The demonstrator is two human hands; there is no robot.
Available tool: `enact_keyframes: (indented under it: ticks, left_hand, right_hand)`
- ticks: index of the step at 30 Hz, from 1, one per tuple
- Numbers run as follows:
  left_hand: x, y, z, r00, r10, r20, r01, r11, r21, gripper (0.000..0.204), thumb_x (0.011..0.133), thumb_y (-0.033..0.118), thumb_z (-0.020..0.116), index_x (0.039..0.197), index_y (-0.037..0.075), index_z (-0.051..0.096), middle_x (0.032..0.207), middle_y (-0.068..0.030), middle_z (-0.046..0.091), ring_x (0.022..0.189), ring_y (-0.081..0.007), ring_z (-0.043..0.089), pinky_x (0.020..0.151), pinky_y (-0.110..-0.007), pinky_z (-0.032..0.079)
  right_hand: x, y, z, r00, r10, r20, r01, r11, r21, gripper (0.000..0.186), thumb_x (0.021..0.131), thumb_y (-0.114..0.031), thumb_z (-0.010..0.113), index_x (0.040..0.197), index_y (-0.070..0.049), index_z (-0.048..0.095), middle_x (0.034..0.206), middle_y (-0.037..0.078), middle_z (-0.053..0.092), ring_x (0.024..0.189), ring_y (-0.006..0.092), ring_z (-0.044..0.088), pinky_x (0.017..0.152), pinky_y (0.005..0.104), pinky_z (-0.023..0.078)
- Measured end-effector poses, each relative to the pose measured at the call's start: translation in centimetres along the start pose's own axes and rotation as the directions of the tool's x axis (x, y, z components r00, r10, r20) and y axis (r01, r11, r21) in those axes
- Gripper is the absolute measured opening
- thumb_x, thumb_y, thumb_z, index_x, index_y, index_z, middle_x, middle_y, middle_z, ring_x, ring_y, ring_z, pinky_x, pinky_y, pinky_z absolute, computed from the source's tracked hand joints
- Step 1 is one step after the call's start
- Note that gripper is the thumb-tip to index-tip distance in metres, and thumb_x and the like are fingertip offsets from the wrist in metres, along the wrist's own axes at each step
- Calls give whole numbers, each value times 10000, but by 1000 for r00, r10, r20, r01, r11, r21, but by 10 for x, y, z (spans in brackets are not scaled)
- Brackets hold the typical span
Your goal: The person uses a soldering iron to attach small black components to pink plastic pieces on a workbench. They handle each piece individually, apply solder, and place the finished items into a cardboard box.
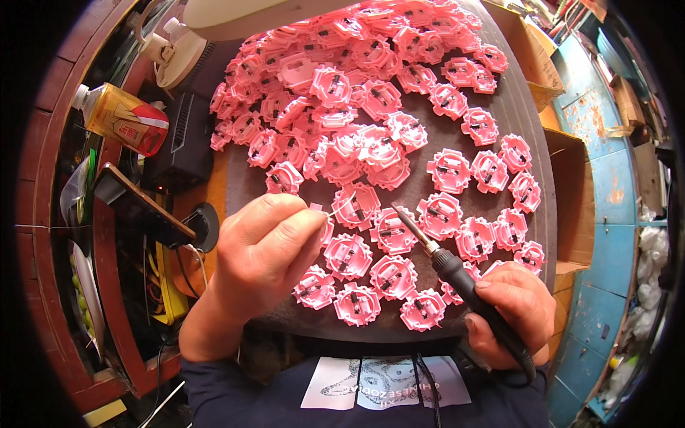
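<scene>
My right hand [517,310] grips a soldering iron [460,277] by its black handle, the metal tip pointing up and left. That tip is over the pink plastic parts, near one pink part [394,232]; whether it touches is hard to tell. Between the closed fingers of my left hand [267,242] is a thin, pale solder wire [347,205], its end sticking out over another pink part [362,210]. Each pink part is a scalloped shell with small black pieces inside.
A large heap of pink parts [335,85] covers the far side of the dark board [421,157]. To the left are a phone on a stand [135,203], a drink bottle [125,118] and a black box [182,143]. Cardboard boxes [574,200] line the right. A pale lamp head [257,16] hangs overhead.
</scene>
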State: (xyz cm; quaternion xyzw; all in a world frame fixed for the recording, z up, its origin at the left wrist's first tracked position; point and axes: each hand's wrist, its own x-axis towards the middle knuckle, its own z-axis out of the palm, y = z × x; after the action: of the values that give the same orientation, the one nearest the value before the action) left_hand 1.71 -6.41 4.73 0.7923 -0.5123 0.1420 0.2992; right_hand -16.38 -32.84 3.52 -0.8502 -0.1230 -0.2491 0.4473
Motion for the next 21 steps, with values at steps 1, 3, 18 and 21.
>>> enact_keyframes:
  ticks: [1,3,18,21]
  left_hand:
    - [2,-1,-2,1000,-11,-9,11,1000,14,252,787,-60,833,1007,-4,724,898,-130,678,751,-305,703,651,-391,586]
    - [3,-6,1,1000,11,-4,-11,1000,-24,262,777,-68,845,1007,1,739,896,-129,692,736,-274,697,631,-365,567]
    - [-13,-21,19,993,4,119,3,999,-53,241,758,-25,863,949,14,723,882,-114,698,740,-299,710,658,-390,591]
    - [-12,-23,22,994,19,111,-10,997,-78,239,756,-29,862,946,10,722,877,-114,694,730,-297,705,649,-388,588]
  right_hand:
    - [3,-2,0,1000,-4,7,4,1000,-14,424,773,-38,867,1151,18,683,837,152,688,651,280,672,576,373,529]
    - [9,-5,2,1000,-17,24,18,1000,-11,438,777,-35,872,1168,21,683,841,155,690,655,279,677,574,374,528]
    - [25,7,22,992,35,118,-40,999,35,444,786,-32,883,1174,45,680,859,195,709,676,307,696,571,389,537]
    - [26,7,21,991,40,127,-43,999,27,437,787,-27,879,1170,48,680,857,197,709,676,307,699,570,387,542]
